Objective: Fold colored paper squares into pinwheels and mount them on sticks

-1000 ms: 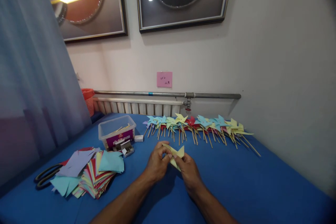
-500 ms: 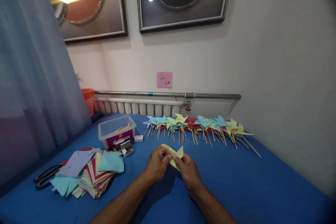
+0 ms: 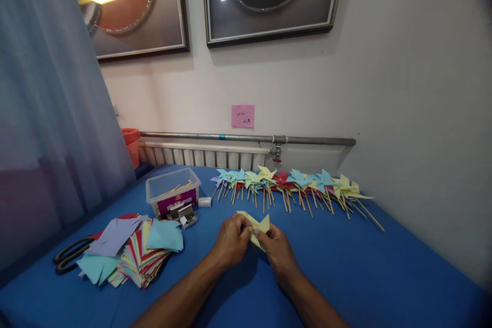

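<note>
A pale yellow paper pinwheel (image 3: 263, 225), partly folded, is held above the blue cloth between my two hands. My left hand (image 3: 233, 238) pinches it from the left, thumb and fingers meeting near its middle. From the other side my right hand (image 3: 279, 249) grips it, the thumb pressed close to the centre. One pointed blade sticks up between the hands; the rest is partly covered by fingers. Whether a pin sits at the centre cannot be made out. Finished pinwheels on sticks (image 3: 282, 179) lie in a row behind my hands, in blue, yellow, red and purple.
On the left lie a fanned stack of coloured paper squares (image 3: 144, 261) and scissors (image 3: 69, 256) with dark handles. Behind them stand a clear plastic tub (image 3: 172, 182) holding sticks, a small open box (image 3: 187, 217) and a small white box (image 3: 205, 202). A pipe (image 3: 246, 138) runs along the wall.
Both hands keep hold of the yellow pinwheel in nearly the same place, with only slight finger movement. The whole view has shifted a little.
</note>
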`<state>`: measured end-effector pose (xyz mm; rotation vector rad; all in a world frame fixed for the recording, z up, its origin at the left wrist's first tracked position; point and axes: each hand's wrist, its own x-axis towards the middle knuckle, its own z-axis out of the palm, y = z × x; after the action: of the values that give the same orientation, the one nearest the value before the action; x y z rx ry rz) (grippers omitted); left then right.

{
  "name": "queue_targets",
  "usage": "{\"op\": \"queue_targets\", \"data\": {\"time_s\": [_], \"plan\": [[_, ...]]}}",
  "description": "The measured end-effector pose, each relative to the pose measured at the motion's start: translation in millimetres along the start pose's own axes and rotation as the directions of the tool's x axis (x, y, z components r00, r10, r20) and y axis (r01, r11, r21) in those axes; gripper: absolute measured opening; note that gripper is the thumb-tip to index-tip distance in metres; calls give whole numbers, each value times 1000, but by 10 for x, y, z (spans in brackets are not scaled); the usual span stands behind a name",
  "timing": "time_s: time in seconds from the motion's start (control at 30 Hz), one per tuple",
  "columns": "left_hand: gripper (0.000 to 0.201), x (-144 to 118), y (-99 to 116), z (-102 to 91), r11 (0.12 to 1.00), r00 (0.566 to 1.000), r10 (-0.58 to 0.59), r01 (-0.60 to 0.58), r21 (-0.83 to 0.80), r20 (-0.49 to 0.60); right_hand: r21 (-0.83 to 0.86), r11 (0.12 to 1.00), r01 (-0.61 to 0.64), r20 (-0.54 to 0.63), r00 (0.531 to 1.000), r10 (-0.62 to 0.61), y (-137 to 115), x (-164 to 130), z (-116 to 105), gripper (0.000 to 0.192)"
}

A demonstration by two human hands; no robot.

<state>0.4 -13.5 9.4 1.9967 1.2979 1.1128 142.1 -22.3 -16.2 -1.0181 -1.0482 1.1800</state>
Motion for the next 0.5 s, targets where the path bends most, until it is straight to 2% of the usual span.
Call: {"op": "queue_targets", "data": {"time_s": [0.23,0.5], "plan": [[12,11,-21,3,999,999,-31,32,-41,19,29,999,-24,15,1000,23,34,12,-7,45],[12,0,3,22,997,998,-67,67,-26,-14,22,1000,-10,16,1000,9,41,6,-24,41]]}}
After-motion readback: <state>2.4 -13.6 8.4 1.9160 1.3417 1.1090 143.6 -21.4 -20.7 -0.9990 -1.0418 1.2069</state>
